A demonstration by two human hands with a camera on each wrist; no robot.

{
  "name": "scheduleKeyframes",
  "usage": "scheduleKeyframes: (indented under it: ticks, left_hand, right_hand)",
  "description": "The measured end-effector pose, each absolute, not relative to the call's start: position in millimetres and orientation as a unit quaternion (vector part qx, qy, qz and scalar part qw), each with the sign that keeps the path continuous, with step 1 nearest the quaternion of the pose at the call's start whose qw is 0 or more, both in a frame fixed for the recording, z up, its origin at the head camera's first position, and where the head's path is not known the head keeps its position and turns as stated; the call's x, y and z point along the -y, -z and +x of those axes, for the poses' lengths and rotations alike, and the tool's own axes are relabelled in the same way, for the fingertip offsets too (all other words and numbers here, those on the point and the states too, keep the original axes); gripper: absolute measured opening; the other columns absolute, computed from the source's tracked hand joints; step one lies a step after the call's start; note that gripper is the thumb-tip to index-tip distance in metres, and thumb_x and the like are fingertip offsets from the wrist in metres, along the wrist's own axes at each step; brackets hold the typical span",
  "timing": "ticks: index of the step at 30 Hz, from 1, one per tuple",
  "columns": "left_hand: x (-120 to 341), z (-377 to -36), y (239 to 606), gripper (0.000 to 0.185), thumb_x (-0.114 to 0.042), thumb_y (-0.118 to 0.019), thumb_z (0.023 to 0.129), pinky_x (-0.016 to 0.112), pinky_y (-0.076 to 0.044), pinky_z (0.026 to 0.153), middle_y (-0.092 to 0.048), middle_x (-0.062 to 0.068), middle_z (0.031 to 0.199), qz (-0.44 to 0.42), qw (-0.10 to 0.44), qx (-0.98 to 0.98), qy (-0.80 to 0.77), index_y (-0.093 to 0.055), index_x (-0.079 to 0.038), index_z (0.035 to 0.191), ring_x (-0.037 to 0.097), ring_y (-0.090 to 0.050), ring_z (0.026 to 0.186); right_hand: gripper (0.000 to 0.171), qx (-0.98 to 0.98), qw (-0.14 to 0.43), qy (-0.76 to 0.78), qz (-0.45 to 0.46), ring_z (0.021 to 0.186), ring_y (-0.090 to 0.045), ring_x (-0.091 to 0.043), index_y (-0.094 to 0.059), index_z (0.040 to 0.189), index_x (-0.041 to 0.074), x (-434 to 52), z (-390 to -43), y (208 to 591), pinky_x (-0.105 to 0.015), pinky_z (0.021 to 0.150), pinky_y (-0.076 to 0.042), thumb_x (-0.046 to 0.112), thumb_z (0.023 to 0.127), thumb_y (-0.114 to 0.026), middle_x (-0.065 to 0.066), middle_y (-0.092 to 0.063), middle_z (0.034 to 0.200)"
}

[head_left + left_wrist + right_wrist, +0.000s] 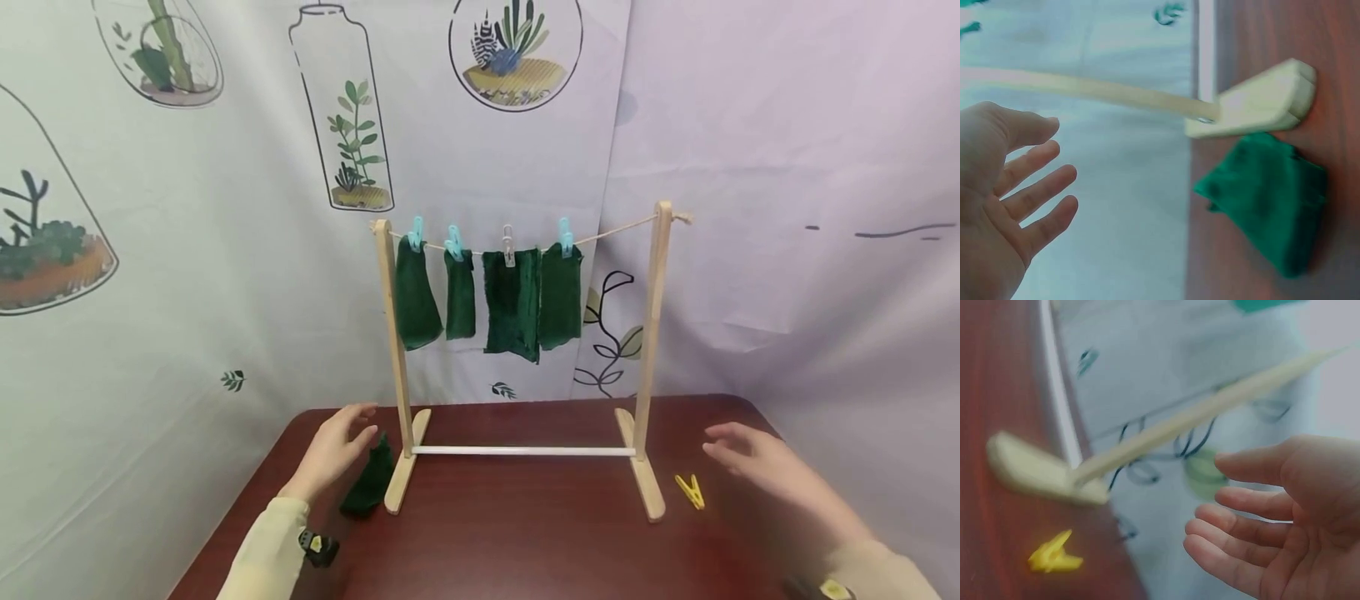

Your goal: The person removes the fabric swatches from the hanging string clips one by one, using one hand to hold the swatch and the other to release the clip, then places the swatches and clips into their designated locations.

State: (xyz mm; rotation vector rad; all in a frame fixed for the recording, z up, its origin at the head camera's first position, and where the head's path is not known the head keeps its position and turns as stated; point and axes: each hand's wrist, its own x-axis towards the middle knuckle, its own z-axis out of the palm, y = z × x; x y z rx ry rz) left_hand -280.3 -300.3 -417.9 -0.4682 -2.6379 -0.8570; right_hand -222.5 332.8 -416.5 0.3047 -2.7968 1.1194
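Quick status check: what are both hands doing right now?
Left hand open beside green cloth. Right hand open near yellow clothespin. Nothing held; drying rack between them.

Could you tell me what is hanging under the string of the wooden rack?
Four dark green cloths hang from the string, held by three blue pegs and one clear peg. The cloths cover the backdrop behind them.

staged tabletop set | plant-print backdrop cloth (225, 250) | mini wooden clothesline rack (525, 350)

rack (651, 333) on table (525, 542) | four green cloths (512, 304) pegged on string
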Motion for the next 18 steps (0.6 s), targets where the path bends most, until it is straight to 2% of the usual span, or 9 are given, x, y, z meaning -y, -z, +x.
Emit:
scheduleKeyframes:
  ticks: [7,11,18]
  left_hand:
    - [282.3,-262.8,378.1,0.042,-0.016,-0.068,0.098,0.054,-0.053,0.089,-0.064,0.008,0.126,-0.202,0.237,0.913,0.264,-0.058,-0.013,0.139,0.028,-0.063,0.112]
    - [273.1,-255.7,356.7,0.043,-0.016,-0.069,0.098,0.050,-0.056,0.086,-0.063,0.009,0.127,-0.230,0.273,0.895,0.267,-0.058,-0.012,0.139,0.026,-0.063,0.111]
    - [264.4,-247.2,344.8,0.043,-0.014,-0.068,0.098,0.050,-0.056,0.085,-0.063,0.007,0.126,-0.234,0.285,0.884,0.288,-0.058,-0.012,0.139,0.026,-0.064,0.107]
  right_hand:
    - [0.035,0.908,0.115,-0.376,0.147,0.081,-0.067,-0.005,-0.061,0.126,-0.002,-311.8,-207.5,377.3,-0.027,0.069,-0.056,0.019,0.099,-0.067,-0.011,-0.071,0.104]
    - [0.034,0.911,0.139,-0.360,0.145,0.088,-0.066,0.001,-0.063,0.129,0.007,-300.9,-194.1,356.1,-0.024,0.072,-0.054,0.023,0.099,-0.067,-0.006,-0.072,0.106]
    - [0.031,0.909,0.166,-0.355,0.143,0.096,-0.064,0.005,-0.066,0.128,0.019,-281.4,-174.9,337.4,-0.015,0.077,-0.049,0.029,0.099,-0.068,0.002,-0.073,0.110]
